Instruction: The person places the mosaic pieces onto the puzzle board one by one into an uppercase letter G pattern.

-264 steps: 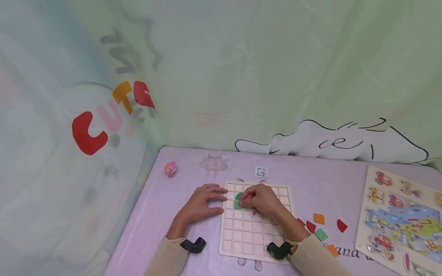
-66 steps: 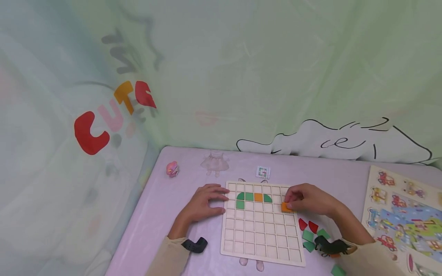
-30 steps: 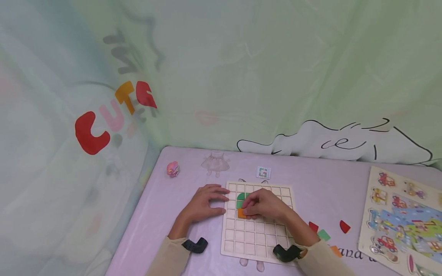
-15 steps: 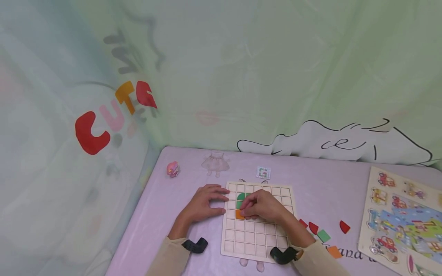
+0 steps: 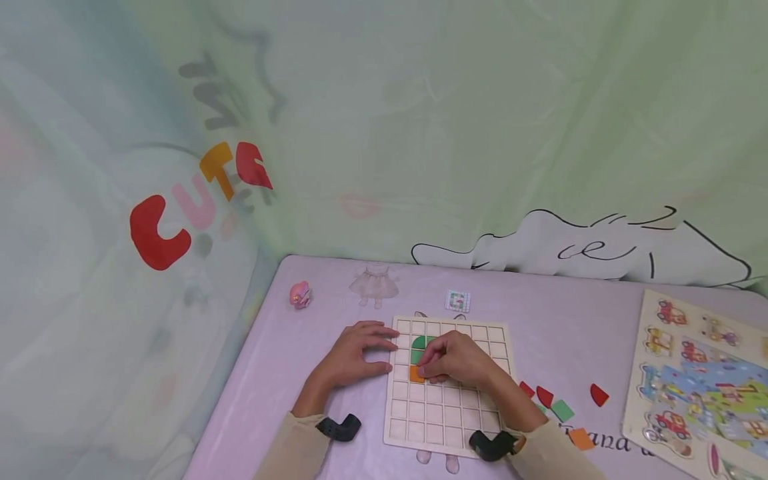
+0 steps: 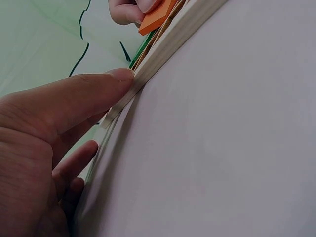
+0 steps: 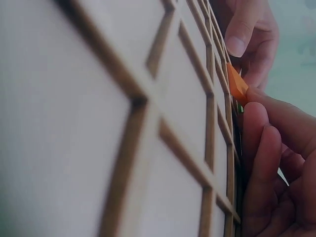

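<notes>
Tile (image 5: 415, 374) in right hand's (image 5: 459, 360) pinch

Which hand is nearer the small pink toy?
Left. In the head view, the left hand is below and right of the pink toy; the right hand lies farther right, pinching an orange tile.

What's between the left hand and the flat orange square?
Head view: one bare column of the pale wooden grid board separates the left hand from the orange square.
</notes>
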A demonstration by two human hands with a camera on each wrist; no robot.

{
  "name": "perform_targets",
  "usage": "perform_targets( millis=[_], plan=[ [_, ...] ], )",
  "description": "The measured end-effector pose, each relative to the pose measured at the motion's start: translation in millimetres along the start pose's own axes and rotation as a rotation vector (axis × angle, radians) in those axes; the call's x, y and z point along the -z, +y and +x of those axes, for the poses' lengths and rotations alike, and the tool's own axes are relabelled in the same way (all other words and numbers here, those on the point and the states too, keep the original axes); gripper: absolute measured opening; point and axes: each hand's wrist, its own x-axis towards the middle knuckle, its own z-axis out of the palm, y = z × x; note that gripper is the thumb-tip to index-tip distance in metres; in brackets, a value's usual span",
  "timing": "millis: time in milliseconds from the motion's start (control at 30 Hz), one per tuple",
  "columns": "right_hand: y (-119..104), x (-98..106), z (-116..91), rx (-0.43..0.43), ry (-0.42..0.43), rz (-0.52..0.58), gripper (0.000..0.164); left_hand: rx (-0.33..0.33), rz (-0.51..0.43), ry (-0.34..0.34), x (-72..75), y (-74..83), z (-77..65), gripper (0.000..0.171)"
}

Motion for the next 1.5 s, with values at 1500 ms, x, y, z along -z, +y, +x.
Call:
perform_targets(
  millis=[1500],
  plan=[
    [-4.2, -1.7, 1.2, -0.015, 0.026, -0.045, 0.011, -0.03, -0.014, 0.025, -0.7, -1.4, 0.0, 0.033]
  ],
)
